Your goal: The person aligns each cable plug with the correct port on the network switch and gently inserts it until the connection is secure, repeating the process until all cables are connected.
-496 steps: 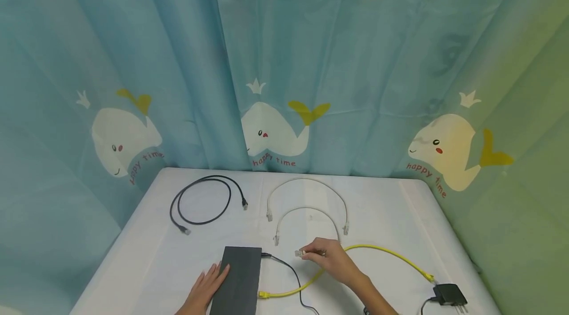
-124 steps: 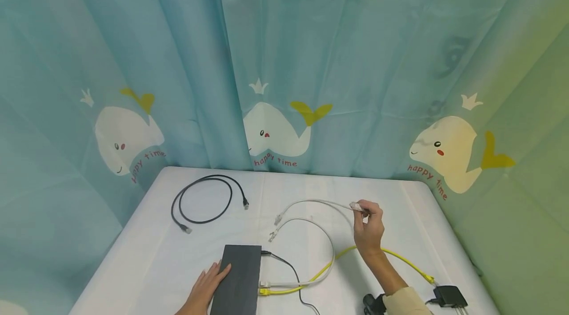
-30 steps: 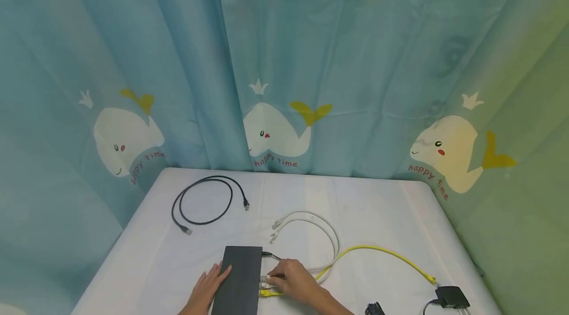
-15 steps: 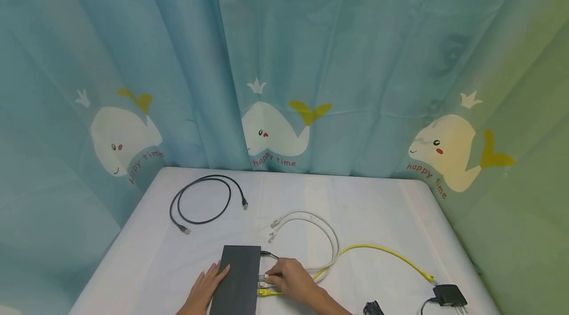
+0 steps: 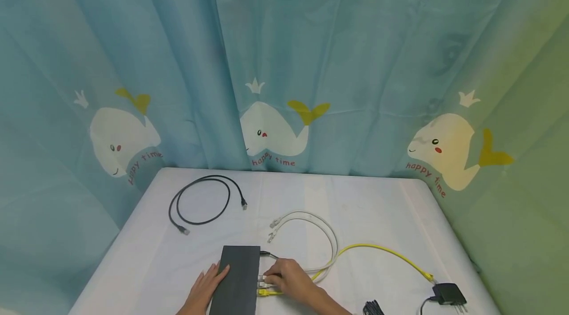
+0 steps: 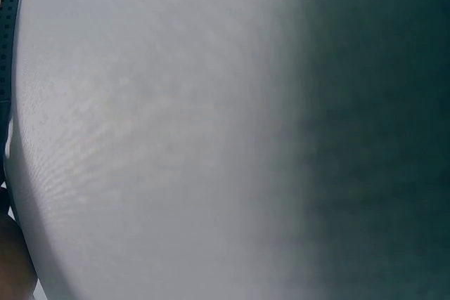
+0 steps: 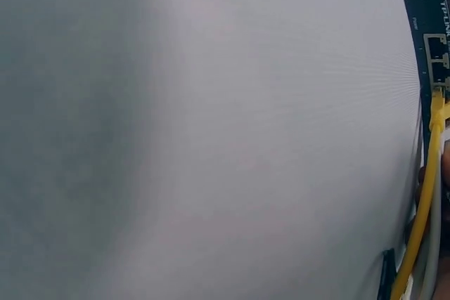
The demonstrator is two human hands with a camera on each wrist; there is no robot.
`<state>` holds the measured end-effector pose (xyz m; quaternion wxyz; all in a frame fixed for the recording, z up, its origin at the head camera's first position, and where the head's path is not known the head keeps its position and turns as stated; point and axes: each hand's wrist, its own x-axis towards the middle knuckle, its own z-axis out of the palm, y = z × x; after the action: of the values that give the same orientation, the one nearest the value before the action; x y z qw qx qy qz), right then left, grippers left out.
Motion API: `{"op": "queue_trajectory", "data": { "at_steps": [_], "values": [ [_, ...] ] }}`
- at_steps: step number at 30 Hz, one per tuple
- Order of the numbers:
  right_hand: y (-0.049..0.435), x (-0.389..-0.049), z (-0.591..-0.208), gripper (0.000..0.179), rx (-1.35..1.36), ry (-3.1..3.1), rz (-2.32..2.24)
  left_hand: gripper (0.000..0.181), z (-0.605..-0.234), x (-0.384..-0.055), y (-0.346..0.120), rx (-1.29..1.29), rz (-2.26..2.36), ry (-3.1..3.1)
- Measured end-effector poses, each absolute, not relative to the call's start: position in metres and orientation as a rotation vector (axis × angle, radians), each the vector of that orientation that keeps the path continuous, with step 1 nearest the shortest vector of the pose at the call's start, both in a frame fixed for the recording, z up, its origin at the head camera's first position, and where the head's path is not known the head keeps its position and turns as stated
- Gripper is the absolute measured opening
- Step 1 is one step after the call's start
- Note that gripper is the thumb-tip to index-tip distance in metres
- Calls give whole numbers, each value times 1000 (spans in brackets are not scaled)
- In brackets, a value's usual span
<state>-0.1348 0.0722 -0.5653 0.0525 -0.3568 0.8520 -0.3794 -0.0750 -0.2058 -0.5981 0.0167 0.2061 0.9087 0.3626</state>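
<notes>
A flat black network switch (image 5: 240, 275), TP-LINK in the right wrist view, lies on the white table. My left hand (image 5: 203, 288) rests along its left side, fingers extended, thumb on top. My right hand (image 5: 291, 280) pinches the plug of a white Ethernet cable (image 5: 329, 226) at the switch's right side. Beside that plug, a second white plug (image 5: 263, 285) and the yellow cable's plug (image 5: 267, 293) sit at the same side. The free white ends (image 5: 272, 231) lie beyond the switch. In the right wrist view, the yellow plug (image 7: 437, 107) sits in a port.
A looped black Ethernet cable (image 5: 200, 223) lies at the back left. The yellow cable (image 5: 391, 252) runs right to a black box with metal prongs (image 5: 450, 294). A thin black lead (image 5: 266, 253) enters the switch's far right side. A black cord bundle (image 5: 372, 308) lies in front.
Earlier my right hand held one white cable's plug over the table, then a second one's at the right. Now one sits at the switch and I pinch the other there. My left hand stays.
</notes>
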Motion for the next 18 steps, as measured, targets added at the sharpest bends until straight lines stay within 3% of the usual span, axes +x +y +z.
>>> {"op": "queue_trajectory", "data": {
  "at_steps": [11,18],
  "values": [
    [66,-141,-559,9,-868,2444,-1196,98,-593,-76,-206,619,1082,2796],
    [69,-144,-560,7,-904,2380,-1237,101,-591,-77,-203,549,1058,2754]
  ]
}}
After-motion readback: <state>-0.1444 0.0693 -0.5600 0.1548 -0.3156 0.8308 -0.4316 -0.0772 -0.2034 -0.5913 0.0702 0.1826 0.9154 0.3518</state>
